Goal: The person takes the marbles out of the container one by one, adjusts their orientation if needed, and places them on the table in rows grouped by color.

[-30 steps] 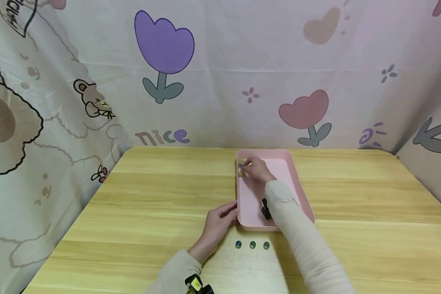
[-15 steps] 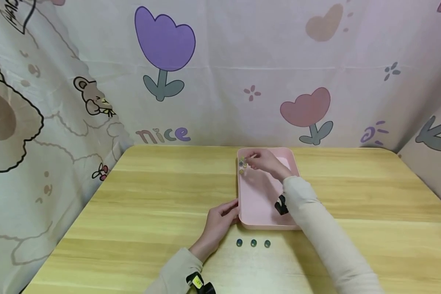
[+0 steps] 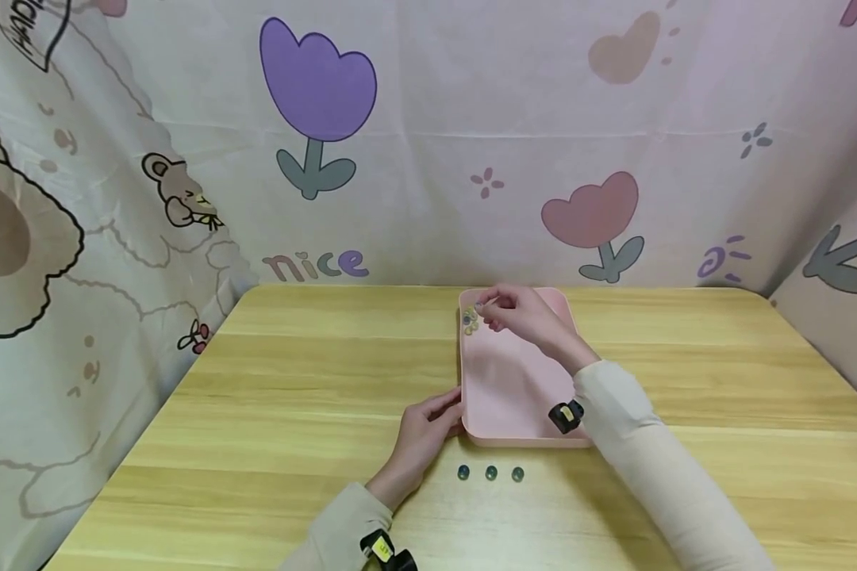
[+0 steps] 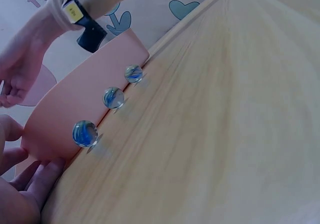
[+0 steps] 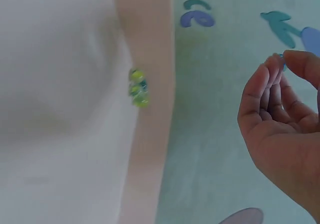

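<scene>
Over the far left part of a pink tray (image 3: 521, 442), my right hand (image 3: 521, 313) pinches a marble between thumb and fingertips; its blue edge shows in the right wrist view as a small marble (image 5: 283, 61). Several yellow-green and blue marbles (image 5: 138, 88) cluster inside the tray along its left wall. My left hand (image 3: 423, 432) rests its fingertips on the outside of the tray near the front left corner. In front of the tray, three clear marbles with blue swirls stand in a row: a left one (image 4: 85, 134), a middle one (image 4: 114, 98) and a right one (image 4: 133, 74).
The tray stands on a light wooden table (image 3: 293, 357) reaching out on both sides. A patterned cloth (image 3: 428, 159) hangs behind the table's back edge and along the sides. Black wrist cameras are strapped at both sleeves, the right camera (image 3: 566, 415) over the tray.
My right hand has lifted from the marble cluster and shifted slightly right, with a marble in its fingertips. The marbles in the tray have shifted a little. My left hand keeps its place.
</scene>
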A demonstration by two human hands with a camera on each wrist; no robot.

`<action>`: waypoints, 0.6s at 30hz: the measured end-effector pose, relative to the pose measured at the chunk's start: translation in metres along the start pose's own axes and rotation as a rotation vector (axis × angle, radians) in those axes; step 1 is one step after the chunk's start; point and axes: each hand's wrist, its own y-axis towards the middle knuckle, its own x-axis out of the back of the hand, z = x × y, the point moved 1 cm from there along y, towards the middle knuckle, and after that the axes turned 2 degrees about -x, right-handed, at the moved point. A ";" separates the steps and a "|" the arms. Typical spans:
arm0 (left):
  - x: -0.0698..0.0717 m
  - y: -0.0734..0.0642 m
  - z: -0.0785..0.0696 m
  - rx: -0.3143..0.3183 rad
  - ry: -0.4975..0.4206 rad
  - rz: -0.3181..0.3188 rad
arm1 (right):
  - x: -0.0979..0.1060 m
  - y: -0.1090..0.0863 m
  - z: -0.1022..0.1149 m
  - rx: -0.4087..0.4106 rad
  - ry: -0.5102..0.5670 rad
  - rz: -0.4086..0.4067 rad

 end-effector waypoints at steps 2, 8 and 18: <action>0.000 0.000 0.000 -0.005 -0.006 0.000 | 0.000 -0.005 0.004 0.018 -0.013 -0.015; 0.000 0.000 0.000 -0.008 -0.009 0.001 | 0.001 -0.021 0.017 0.091 -0.088 -0.105; 0.000 -0.003 0.001 -0.008 -0.007 -0.007 | -0.005 -0.037 0.018 0.252 -0.151 -0.220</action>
